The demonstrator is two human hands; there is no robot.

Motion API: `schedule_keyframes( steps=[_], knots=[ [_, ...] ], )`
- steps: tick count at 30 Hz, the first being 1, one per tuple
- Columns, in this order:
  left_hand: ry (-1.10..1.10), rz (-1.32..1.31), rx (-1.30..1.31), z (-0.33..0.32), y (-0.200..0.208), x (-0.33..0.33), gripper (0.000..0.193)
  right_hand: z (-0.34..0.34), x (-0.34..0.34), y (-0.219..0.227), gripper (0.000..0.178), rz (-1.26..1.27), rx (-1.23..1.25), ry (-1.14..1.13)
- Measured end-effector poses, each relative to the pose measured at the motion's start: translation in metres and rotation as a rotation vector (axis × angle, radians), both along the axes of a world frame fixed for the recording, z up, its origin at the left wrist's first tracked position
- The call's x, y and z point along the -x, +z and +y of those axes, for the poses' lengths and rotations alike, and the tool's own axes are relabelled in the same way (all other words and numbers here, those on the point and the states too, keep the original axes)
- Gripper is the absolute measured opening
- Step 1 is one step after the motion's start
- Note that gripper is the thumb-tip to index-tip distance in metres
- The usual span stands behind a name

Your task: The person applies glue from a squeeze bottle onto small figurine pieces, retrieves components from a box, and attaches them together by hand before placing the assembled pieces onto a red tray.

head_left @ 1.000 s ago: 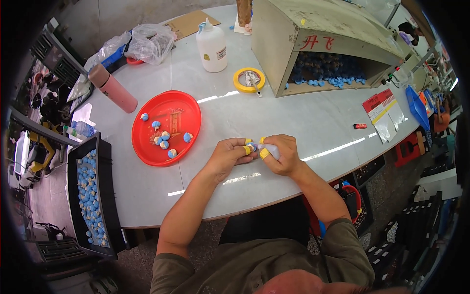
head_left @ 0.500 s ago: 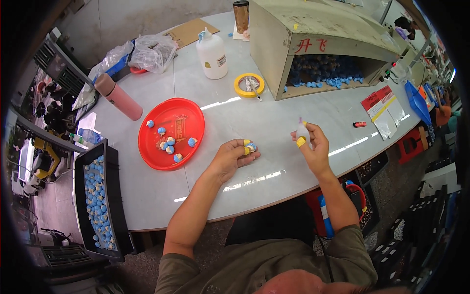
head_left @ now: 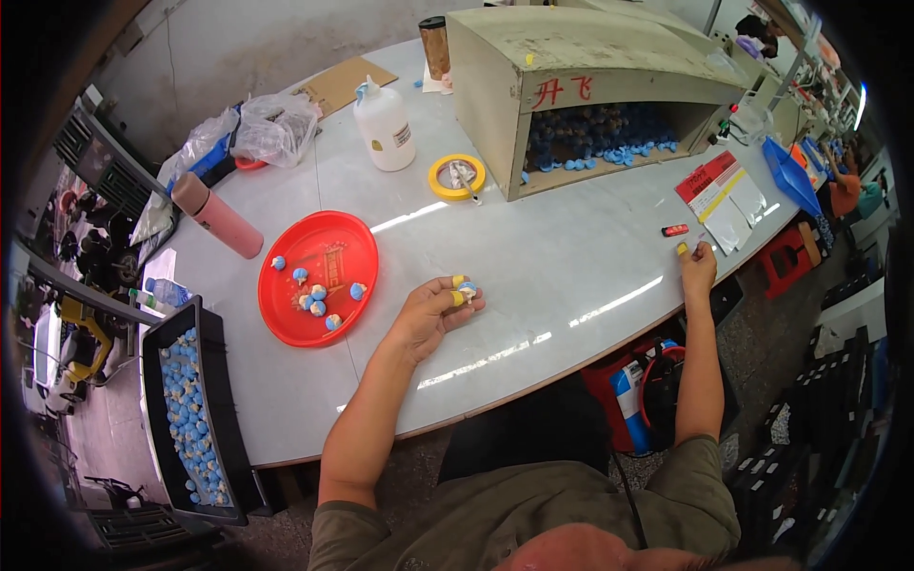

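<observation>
My left hand (head_left: 428, 314), thumb and forefinger wrapped in yellow tape, pinches a small blue and cream ball-shaped piece (head_left: 466, 292) above the table. Out to the right, over the table's near edge, my right hand (head_left: 699, 271) is closed, with yellow tape on the thumb. A thin purplish tip pokes out by its fingers, matching the small clear squeeze bottle seen half a second ago; the bottle's body is mostly hidden now. Left of my left hand lies a red round tray (head_left: 369, 266) bearing several similar blue pieces (head_left: 318, 293).
A black bin (head_left: 152, 400) full of blue pieces stands at the table's left edge. A pink flask (head_left: 217, 216), white bottle (head_left: 385, 128) and yellow tape roll (head_left: 441, 178) stand farther back. A beige box (head_left: 590, 57) holds more pieces. A red marker-like item (head_left: 675, 230) lies near red-and-white papers (head_left: 719, 195).
My right hand has swung right, away from my left hand, to the table's right side near the papers. My left hand still holds the blue piece. The view has shifted slightly.
</observation>
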State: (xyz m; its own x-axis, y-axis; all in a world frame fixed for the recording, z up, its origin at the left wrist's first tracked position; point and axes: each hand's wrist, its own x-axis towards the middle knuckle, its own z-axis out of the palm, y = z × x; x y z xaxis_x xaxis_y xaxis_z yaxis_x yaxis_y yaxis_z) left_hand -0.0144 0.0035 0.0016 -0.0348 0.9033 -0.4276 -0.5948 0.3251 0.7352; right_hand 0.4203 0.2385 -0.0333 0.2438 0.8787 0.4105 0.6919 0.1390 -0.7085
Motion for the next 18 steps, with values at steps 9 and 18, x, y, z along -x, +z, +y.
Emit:
schedule_keyframes(
  steps=[9, 18],
  knots=[
    [-0.044, 0.038, 0.020, 0.000, 0.004, -0.002, 0.029, -0.051, 0.035, 0.007, 0.034, -0.045, -0.418, -0.168],
    [0.003, 0.046, 0.010, -0.001, 0.002, -0.001, 0.023, -0.007, 0.195, 0.043, 0.020, -0.081, -0.330, 0.624]
  ],
)
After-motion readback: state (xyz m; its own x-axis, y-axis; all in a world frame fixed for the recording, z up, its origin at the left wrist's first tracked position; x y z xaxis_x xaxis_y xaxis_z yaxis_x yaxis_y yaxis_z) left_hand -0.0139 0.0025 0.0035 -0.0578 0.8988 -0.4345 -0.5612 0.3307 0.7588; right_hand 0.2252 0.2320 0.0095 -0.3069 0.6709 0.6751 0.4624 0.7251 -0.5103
